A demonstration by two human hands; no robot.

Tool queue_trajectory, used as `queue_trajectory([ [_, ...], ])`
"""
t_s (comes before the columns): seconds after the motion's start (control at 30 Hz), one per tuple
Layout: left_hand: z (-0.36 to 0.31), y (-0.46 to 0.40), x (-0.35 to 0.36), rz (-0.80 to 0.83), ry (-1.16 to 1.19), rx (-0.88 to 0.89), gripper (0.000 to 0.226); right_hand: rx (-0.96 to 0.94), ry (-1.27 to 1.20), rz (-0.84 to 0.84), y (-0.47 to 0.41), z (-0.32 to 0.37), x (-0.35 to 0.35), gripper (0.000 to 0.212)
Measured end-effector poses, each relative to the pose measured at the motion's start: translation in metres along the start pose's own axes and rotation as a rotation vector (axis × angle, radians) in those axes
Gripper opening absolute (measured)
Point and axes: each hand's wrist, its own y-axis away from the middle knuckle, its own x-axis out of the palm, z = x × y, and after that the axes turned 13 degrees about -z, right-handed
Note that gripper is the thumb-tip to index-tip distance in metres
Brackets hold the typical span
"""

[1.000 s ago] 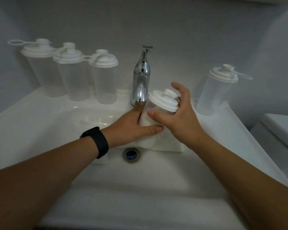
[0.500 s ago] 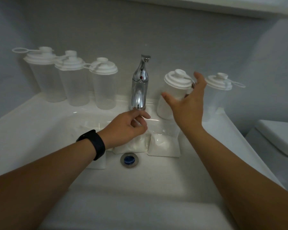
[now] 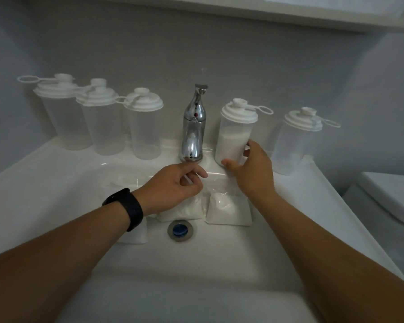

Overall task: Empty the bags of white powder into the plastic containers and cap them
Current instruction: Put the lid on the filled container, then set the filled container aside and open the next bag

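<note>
The right hand (image 3: 252,173), fingers loosening, has just stood the filled, capped container (image 3: 236,134) right of the tap (image 3: 194,127), while the left hand (image 3: 175,187), loosely curled, hovers empty over the bags (image 3: 229,207) below the tap, so another fill likely comes next.

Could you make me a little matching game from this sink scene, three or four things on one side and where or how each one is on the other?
Things:
1. filled container
2. tap
3. bag of powder
4. black wristband

Descriptions:
A. on the left arm
B. lying in the basin, right of the drain
C. standing capped on the ledge, right of the tap, right hand beside it
D. shiny chrome, at the middle of the back ledge

Pairs: 1-C, 2-D, 3-B, 4-A
</note>
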Motion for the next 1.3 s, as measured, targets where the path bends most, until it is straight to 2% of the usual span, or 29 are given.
queue_trajectory([
  [0.1,0.001,0.0,-0.004,-0.002,0.009,0.006,0.022,-0.017,0.11,0.022,-0.002,0.004,-0.013,0.069],
  [0.17,0.003,0.0,-0.006,0.004,0.018,-0.004,0.023,-0.02,0.122,-0.017,-0.004,0.006,-0.027,0.05],
  [0.23,0.005,0.0,-0.006,0.006,0.024,-0.017,0.021,-0.041,0.077,-0.129,-0.004,0.006,-0.044,0.034],
  [0.37,0.005,0.001,-0.006,0.017,0.02,-0.021,0.017,-0.05,-0.052,-0.416,-0.009,0.0,-0.06,0.028],
  [0.53,0.004,0.002,-0.007,0.019,0.006,-0.023,0.015,0.114,-0.023,-0.463,-0.015,-0.014,-0.061,0.013],
  [0.6,0.004,0.002,-0.008,0.025,0.006,-0.023,0.019,0.248,-0.071,-0.494,-0.015,-0.018,-0.059,0.02],
  [0.67,0.005,0.001,-0.008,0.031,0.007,-0.026,0.017,0.347,-0.107,-0.513,-0.015,-0.018,-0.057,0.038],
  [0.8,0.006,0.001,-0.008,0.047,0.018,-0.034,0.015,0.319,-0.088,-0.437,-0.019,-0.02,-0.052,0.082],
  [0.9,0.007,0.0,-0.008,0.057,-0.009,-0.023,0.019,0.326,-0.138,-0.381,-0.027,-0.025,-0.05,0.098],
  [1.13,0.005,0.001,-0.01,0.064,-0.012,-0.019,0.02,0.362,-0.025,-0.265,-0.036,-0.024,-0.05,0.094],
  [1.23,0.005,0.001,-0.011,0.066,-0.019,-0.02,0.019,0.312,-0.049,-0.186,-0.025,-0.014,-0.049,0.083],
  [1.3,0.004,0.001,-0.011,0.071,-0.016,-0.022,0.017,0.348,-0.134,-0.207,-0.015,-0.005,-0.053,0.079],
])
